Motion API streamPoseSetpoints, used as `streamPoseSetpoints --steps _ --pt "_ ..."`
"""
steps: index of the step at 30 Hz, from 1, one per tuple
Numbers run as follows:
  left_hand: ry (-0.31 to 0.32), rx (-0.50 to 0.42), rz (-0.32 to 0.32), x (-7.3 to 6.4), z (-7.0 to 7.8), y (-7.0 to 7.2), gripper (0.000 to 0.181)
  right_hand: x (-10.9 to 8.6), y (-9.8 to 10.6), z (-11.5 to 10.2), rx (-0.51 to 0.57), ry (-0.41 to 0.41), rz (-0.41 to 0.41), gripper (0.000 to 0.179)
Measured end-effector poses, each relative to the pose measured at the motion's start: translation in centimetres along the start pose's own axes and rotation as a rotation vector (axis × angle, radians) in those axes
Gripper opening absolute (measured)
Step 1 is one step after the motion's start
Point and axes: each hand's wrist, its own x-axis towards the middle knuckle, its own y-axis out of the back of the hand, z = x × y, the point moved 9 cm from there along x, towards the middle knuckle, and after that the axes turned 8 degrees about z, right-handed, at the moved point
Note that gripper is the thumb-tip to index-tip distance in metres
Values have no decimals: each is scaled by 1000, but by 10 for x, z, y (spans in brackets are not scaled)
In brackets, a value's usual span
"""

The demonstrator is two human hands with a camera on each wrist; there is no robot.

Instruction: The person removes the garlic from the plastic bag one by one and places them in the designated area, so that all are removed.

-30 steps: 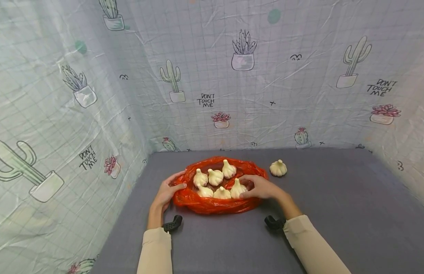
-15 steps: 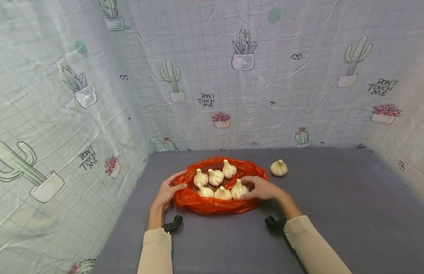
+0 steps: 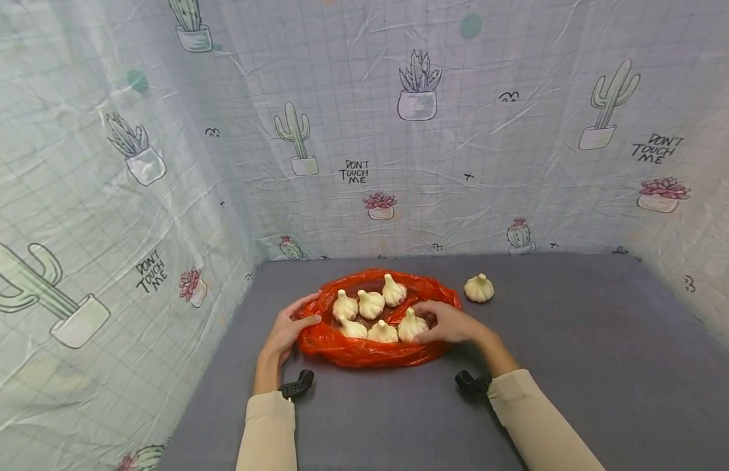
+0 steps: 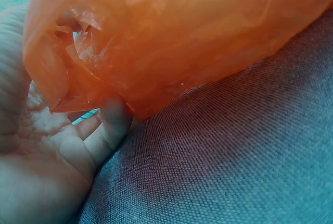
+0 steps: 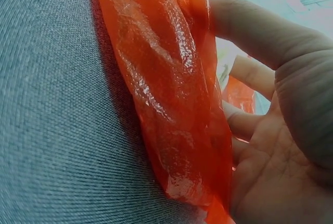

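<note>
A red plastic bag [image 3: 370,354] lies spread wide, its crumpled rim around several pale garlic bulbs [image 3: 371,305]. At the bag's left end my left hand [image 3: 286,330] holds the rim, thumb on top; the left wrist view has the thin plastic [image 4: 171,36] between thumb and fingers. My right hand [image 3: 449,322] reaches over the right side and holds the front right garlic bulb [image 3: 410,325] between thumb and fingers. From the right wrist, the bag's side [image 5: 166,94] hides most of that bulb. One more garlic bulb [image 3: 479,288] sits outside, right of the bag.
A dark grey cloth [image 3: 388,418] covers the table. Patterned curtains [image 3: 341,131] with cactus drawings hang behind and at the left and right sides. Black wrist-camera mounts [image 3: 298,384] sit on both wrists, low over the cloth.
</note>
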Motion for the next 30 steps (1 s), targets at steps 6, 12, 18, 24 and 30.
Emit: streamPoseSetpoints --steps 6,12,18,24,30 --pt "5 -2 -4 0 0 -1 59 0 1 -1 9 29 19 65" --pt "4 -13 -11 0 2 -1 58 1 4 -3 23 52 45 62" --pt "5 -11 -14 0 0 -1 58 1 7 -4 62 50 79 60" --pt "9 -18 -8 0 -2 1 58 -1 13 -3 72 31 101 62" --pt "17 -14 -2 1 -3 2 58 -4 30 -3 82 4 162 67"
